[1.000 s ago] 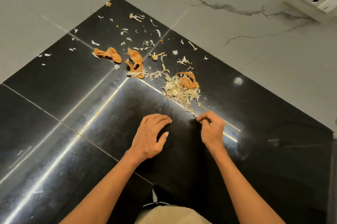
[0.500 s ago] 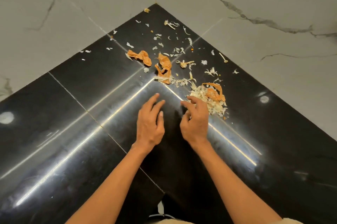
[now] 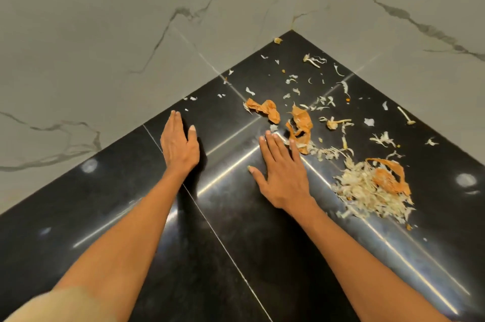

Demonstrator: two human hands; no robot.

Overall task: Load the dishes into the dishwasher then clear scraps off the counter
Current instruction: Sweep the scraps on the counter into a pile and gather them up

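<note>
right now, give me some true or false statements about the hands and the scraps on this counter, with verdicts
1. Both hands lie open on the black counter. True.
2. The left hand grips an orange peel. False: it holds nothing.
3. The right hand has fingertips beside the middle orange peel. True.
4. The big scrap pile sits between the hands. False: it lies right of the right hand.
5. The counter's corner is free of scraps. False: small bits are scattered there.
</note>
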